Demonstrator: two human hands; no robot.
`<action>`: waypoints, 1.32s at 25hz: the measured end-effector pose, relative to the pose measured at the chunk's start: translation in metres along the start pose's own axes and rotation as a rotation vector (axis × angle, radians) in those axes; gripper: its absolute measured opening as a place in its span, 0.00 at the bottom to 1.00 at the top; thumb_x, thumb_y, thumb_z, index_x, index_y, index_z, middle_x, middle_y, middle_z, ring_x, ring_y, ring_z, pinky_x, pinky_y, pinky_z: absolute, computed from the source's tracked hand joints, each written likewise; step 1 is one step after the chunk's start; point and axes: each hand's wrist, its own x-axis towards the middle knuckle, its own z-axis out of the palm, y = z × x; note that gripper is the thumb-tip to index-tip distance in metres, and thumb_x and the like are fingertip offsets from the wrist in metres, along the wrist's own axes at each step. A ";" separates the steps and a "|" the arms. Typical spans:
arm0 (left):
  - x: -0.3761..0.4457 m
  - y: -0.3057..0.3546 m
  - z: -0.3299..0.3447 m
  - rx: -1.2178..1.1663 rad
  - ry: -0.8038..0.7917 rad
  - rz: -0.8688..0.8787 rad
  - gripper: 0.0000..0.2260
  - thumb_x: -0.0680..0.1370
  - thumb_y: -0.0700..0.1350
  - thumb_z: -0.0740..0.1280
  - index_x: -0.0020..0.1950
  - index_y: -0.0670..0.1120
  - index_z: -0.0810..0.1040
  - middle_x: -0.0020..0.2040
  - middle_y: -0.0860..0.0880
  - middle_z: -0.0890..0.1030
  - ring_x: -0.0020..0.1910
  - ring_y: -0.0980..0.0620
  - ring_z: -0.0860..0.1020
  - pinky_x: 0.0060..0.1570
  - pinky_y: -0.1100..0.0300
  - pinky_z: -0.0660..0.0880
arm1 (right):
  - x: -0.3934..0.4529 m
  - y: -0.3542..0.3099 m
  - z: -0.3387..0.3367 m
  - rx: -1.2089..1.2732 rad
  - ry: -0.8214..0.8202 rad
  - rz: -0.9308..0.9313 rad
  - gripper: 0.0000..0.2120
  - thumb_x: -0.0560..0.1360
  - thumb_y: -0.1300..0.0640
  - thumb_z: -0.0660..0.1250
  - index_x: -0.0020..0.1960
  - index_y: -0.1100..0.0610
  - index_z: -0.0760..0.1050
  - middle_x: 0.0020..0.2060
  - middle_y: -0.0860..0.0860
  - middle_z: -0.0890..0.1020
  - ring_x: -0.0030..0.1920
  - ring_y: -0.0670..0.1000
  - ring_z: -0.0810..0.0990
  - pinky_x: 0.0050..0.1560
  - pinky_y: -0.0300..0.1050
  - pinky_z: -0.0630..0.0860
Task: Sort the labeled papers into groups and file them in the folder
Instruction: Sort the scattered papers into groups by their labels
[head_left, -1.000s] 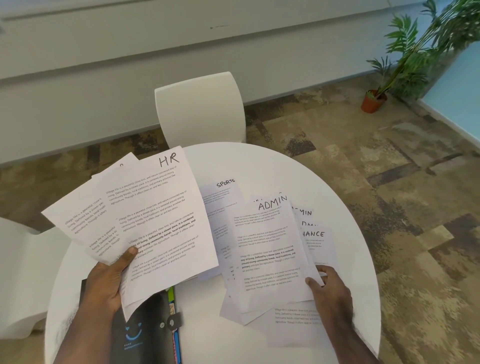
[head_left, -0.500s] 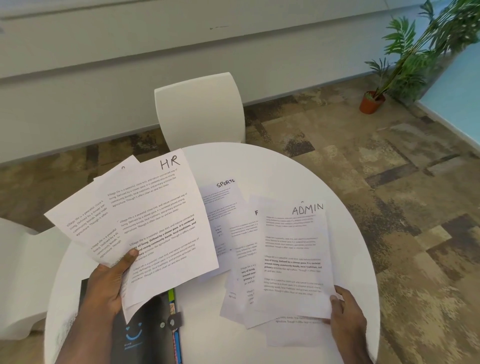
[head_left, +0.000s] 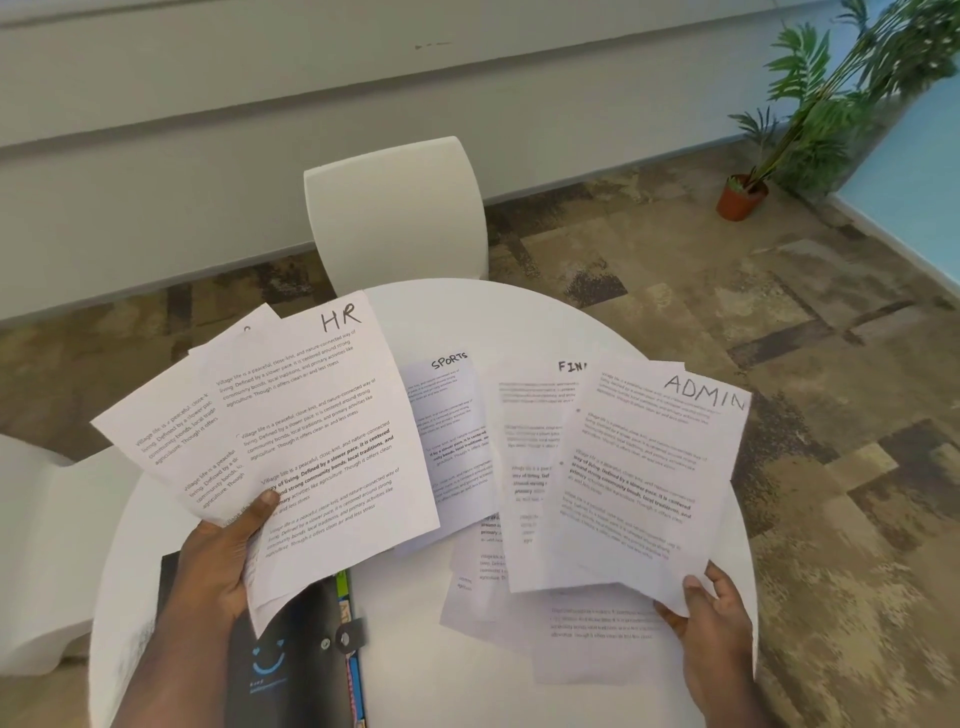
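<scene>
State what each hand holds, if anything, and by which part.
The left hand grips a fan of papers, HR on top, near their bottom edge. The right hand pinches the ADMIN sheet at its bottom right corner.

White sheets (head_left: 639, 483) are printed in black and headed in black handwriting; the round table (head_left: 498, 322) and chair (head_left: 395, 208) are white; the folder (head_left: 291, 660) is black, marked with a blue smile; the carpet (head_left: 727, 312) is patched in tan, olive and brown.
</scene>
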 end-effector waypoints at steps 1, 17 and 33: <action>0.000 0.001 0.000 -0.007 0.003 0.001 0.20 0.74 0.37 0.73 0.65 0.46 0.80 0.56 0.45 0.85 0.54 0.42 0.83 0.44 0.45 0.82 | -0.001 -0.001 0.003 0.044 0.010 0.012 0.13 0.83 0.65 0.58 0.65 0.54 0.71 0.54 0.53 0.78 0.51 0.54 0.78 0.29 0.39 0.81; 0.005 -0.001 -0.019 -0.045 0.039 -0.005 0.22 0.72 0.36 0.74 0.66 0.45 0.79 0.59 0.44 0.84 0.57 0.41 0.82 0.48 0.39 0.80 | -0.018 0.061 -0.039 -0.333 0.163 -0.015 0.15 0.81 0.69 0.57 0.67 0.60 0.68 0.53 0.61 0.76 0.47 0.63 0.76 0.24 0.50 0.80; 0.005 0.003 -0.008 0.030 0.011 -0.003 0.19 0.73 0.37 0.74 0.63 0.46 0.81 0.55 0.46 0.86 0.54 0.43 0.84 0.46 0.43 0.82 | -0.030 0.053 -0.035 -0.630 0.154 -0.296 0.34 0.77 0.65 0.67 0.39 0.22 0.68 0.40 0.55 0.81 0.41 0.49 0.76 0.42 0.18 0.64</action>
